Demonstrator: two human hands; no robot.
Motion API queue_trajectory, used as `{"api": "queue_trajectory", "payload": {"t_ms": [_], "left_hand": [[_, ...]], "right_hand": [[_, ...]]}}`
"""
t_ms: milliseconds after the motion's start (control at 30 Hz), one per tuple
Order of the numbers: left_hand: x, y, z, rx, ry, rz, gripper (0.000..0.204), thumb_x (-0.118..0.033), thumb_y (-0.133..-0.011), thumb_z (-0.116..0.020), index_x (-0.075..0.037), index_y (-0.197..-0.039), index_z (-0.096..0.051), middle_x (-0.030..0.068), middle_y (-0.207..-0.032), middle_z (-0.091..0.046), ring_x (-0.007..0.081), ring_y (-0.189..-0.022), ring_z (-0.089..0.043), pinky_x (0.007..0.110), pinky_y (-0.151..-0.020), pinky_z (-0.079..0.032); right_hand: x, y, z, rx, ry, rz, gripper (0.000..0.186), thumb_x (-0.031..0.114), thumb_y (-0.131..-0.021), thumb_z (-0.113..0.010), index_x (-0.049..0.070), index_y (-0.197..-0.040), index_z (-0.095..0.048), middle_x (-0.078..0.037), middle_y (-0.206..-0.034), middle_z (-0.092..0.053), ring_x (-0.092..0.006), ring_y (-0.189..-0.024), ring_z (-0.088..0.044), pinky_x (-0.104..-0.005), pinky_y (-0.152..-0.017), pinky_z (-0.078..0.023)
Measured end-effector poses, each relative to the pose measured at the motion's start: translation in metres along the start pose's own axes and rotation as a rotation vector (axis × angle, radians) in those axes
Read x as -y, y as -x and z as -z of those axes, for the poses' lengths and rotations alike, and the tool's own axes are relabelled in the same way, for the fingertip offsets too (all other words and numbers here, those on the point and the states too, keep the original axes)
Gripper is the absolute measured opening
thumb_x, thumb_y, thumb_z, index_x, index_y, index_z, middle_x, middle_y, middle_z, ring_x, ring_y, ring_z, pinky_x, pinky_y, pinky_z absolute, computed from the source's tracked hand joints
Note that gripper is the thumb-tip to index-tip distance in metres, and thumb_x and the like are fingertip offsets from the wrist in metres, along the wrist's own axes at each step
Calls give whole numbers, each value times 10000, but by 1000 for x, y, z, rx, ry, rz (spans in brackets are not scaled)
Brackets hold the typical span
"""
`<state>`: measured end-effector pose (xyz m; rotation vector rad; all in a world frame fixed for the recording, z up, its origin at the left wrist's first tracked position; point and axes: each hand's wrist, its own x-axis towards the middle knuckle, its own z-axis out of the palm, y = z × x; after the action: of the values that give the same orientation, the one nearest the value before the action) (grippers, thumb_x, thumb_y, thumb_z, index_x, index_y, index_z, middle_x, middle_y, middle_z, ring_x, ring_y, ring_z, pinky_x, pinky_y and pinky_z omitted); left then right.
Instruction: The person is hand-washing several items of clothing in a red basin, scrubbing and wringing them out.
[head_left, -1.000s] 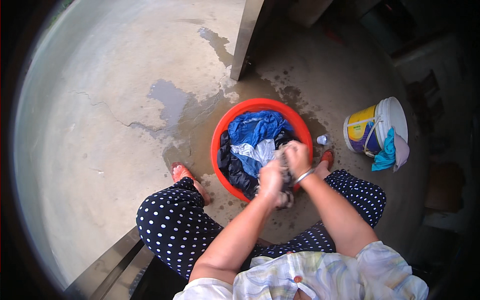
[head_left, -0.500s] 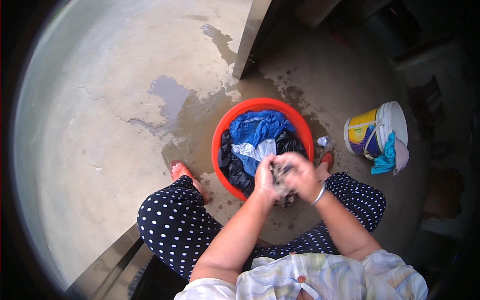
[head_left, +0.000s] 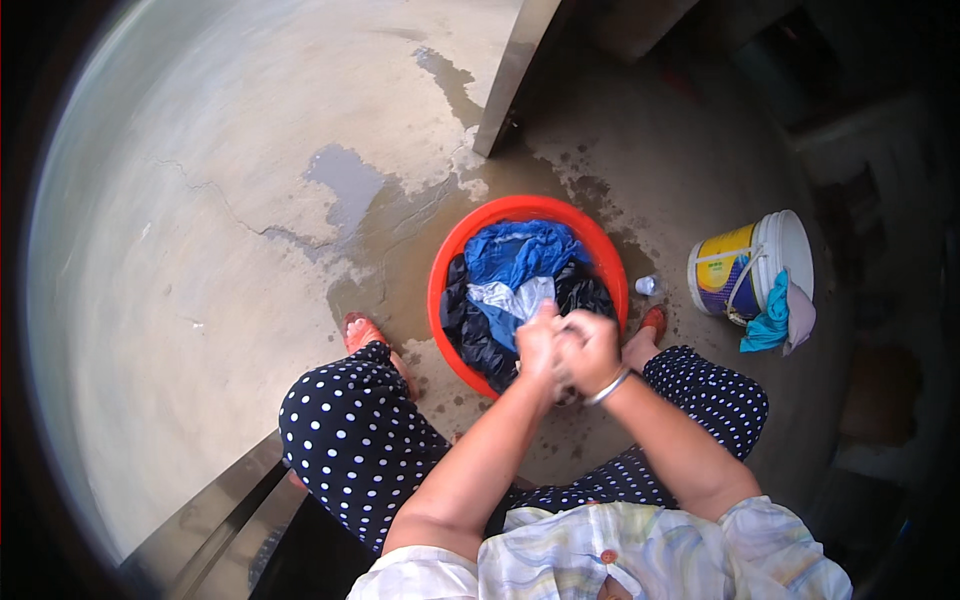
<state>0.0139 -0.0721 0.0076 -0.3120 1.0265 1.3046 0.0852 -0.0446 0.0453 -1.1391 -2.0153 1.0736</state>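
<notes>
My left hand [head_left: 535, 355] and my right hand [head_left: 592, 352], blurred by motion, are closed together on a dark mottled cloth [head_left: 566, 397], held over the near part of a red plastic basin [head_left: 442, 289]. Most of that cloth is hidden by my fingers. A silver bangle circles my right wrist. Inside the basin lie blue clothes [head_left: 515, 247], a pale grey piece [head_left: 508, 298] and black fabric [head_left: 462, 325].
A tipped white-and-yellow bucket [head_left: 718, 250] lies at the right, with turquoise and pink cloths [head_left: 770, 315] at its mouth. A small pale cup [head_left: 648, 285] lies by the basin. My feet flank the basin. A post [head_left: 515, 70] rises beyond the wet concrete [head_left: 390, 230].
My hands have shifted and turned against each other, staying closed on the cloth; less of the cloth shows between my fingers now. The view has shifted slightly.
</notes>
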Motion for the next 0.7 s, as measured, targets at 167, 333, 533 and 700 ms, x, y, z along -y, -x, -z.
{"api": "queue_trajectory", "payload": {"t_ms": [167,333,533,700], "left_hand": [[4,39,-39,539,-848,-628,232,-227,-773,-646,-3,-820,-605,113,-598,-541,238,-568,-548,363,-589,-456],[-24,40,-35,280,-1152,-1182,518,-221,-557,-780,-26,-992,-577,184,-765,-597,359,-751,-599,404,-720,-486],[-53,19,-17,346,-841,-489,206,-40,-584,-648,-32,-777,-577,91,-712,-625,208,-684,-624,340,-653,-483],[-56,28,-25,443,-339,-401,371,116,-571,-484,-38,-906,-530,42,-842,-584,156,-802,-582,288,-724,-479]], "right_hand": [[-59,-22,75,-65,-253,-423,169,108,-755,-479,-15,-714,-588,-31,-647,-570,-93,-585,-506,-225,-540,-416],[-39,-14,84,44,-657,-572,190,125,-753,-544,16,-906,-571,-11,-778,-572,-68,-692,-527,-203,-630,-431],[-16,-21,68,521,-544,-446,444,180,-656,-760,24,-1018,-556,-28,-894,-590,-106,-796,-544,-246,-755,-447],[-65,-12,65,650,-296,-551,354,83,-632,-782,4,-938,-623,-23,-804,-636,-68,-748,-557,-231,-689,-456]]}}
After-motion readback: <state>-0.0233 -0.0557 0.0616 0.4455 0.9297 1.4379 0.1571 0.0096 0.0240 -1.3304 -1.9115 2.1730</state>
